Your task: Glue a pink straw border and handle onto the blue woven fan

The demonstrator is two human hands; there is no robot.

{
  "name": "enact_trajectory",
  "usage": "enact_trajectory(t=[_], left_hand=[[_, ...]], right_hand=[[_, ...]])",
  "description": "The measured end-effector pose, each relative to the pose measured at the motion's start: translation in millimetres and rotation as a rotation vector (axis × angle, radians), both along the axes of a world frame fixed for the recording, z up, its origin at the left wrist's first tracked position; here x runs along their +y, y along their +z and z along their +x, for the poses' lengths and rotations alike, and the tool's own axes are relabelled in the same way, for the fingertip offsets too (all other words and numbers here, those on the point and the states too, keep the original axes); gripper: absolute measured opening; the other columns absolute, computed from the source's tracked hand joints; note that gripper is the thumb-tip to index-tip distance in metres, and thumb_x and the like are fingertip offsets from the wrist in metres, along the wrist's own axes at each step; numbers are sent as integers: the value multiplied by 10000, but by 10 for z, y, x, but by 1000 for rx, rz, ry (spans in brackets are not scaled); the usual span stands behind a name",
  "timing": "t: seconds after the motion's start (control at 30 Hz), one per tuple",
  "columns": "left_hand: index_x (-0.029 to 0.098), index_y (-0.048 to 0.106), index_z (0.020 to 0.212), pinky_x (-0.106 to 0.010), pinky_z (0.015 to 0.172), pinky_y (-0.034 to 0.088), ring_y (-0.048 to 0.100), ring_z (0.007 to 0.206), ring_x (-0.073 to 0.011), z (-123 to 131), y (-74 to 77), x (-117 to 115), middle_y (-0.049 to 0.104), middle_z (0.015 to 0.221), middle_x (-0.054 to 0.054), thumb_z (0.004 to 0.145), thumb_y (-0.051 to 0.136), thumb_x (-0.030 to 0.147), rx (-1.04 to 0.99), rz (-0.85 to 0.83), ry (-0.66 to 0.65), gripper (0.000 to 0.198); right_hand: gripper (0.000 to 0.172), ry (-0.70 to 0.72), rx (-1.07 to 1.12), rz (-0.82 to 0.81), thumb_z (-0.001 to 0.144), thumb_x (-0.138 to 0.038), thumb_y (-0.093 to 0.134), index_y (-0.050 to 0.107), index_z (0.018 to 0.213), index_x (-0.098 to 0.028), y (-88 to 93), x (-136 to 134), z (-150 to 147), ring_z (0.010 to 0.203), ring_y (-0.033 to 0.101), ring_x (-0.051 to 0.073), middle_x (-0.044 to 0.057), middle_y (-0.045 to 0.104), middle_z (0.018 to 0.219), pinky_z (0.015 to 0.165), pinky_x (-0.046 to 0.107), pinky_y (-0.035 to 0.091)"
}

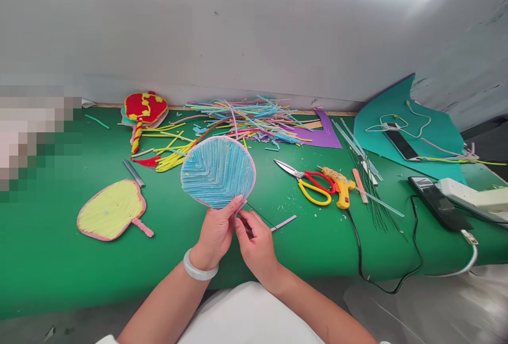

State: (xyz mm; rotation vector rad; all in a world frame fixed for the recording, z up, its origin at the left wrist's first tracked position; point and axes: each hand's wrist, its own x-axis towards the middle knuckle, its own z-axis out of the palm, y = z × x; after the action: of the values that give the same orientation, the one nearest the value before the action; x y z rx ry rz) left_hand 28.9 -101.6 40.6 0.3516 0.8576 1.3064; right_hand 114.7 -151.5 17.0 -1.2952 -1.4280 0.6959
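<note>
My left hand (217, 235) is closed on the lower edge of a round fan (218, 172), thumb in front. Blue pipe cleaners cover the fan's face in angled rows, and a pink one borders it. Just below the rim, my right hand (259, 246) has its fingers curled close to the left thumb. A pink pipe cleaner (284, 223) sticks out past the right fingers and appears to run between them. Beside it a thin dark wire slants down from the fan's base. The fingers hide most of the fan's stem.
At left lie a yellow fan (109, 210) and a red fan (147, 108). Loose pipe cleaners (250, 116) are heaped behind. Rightward are scissors (307, 180), a yellow glue gun (342, 185) with its cord, green wires (379, 206), a phone (434, 204) and a power strip (472, 198).
</note>
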Motion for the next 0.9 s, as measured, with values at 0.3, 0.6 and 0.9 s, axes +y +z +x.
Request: enact_trajectory(t=[0.3, 0.6, 0.9], left_hand=[[205, 751, 999, -312, 865, 544, 696, 834, -154, 10, 12, 4, 760, 881, -6, 587, 906, 192, 15, -5, 0, 440], [229, 763, 953, -305, 897, 539, 695, 890, -147, -24, -40, 50, 765, 986, -6, 661, 862, 169, -12, 42, 55, 313], [215, 762, 950, -292, 859, 537, 685, 866, -139, -42, -44, 59, 756, 928, 8, 642, 878, 174, 11, 20, 62, 332]], right_hand=[[192, -25, -275, 120, 982, -269, 525, 671, 1026, -153, 63, -11, 64, 679, 638, 140, 48, 673, 793, 603, 247, 540], [177, -170, -446, 400, 925, -71, 595, 664, 1058, -165, 130, -196, 368, 800, 692, 121, 48, 737, 887, 751, 225, 563], [132, -359, -578, 240, 927, -265, 636, 714, 1012, -200, -33, -191, 609, 819, 633, 189, 73, 664, 889, 705, 329, 553]])
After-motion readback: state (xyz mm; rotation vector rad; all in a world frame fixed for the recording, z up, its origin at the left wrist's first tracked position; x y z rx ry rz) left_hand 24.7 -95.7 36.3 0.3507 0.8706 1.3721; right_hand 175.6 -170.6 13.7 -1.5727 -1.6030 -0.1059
